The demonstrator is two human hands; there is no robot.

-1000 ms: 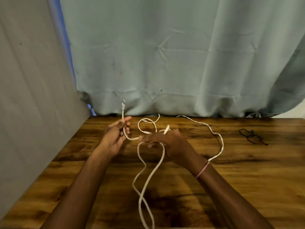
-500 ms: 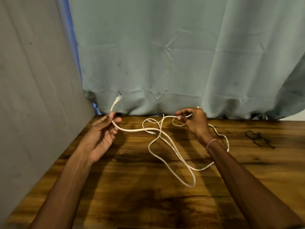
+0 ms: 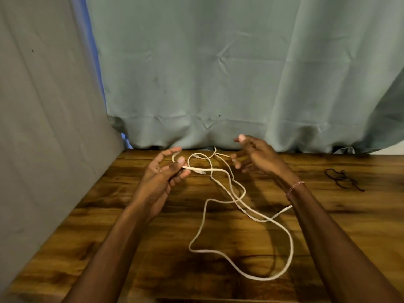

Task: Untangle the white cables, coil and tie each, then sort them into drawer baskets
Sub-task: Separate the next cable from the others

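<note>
Two grips over loose cable on worktop

One white cable (image 3: pixel 202 217) is recorded lying in loose, crossing loops on the wooden worktop (image 3: pixel 87 248), from the far edge by the curtain (image 3: pixel 218 73) to the near centre. Whether it is a single length or several cannot be told. Its far-left part is raised off the wood and pinched by the left grip (image 3: pixel 161 178) between thumb and curled fingers. A small loop is seen round the forefinger tip, and a plug end projects just right of the fingers. The right grip (image 3: pixel 260 158) is held above the far loops, fingers spread and relaxed, with nothing held. Contact between its fingertips and the nearest strand cannot be confirmed. One strand is hidden where it runs behind the right forearm. A thin bracelet (image 3: pixel 295 186) is noted at the right wrist. A black cord (image 3: pixel 343 179) is noted bunched at the right of the worktop, well apart from the cable. The curtain is hung behind the worktop, and a grey panel (image 3: pixel 43 127) is stood along its left side.
</note>
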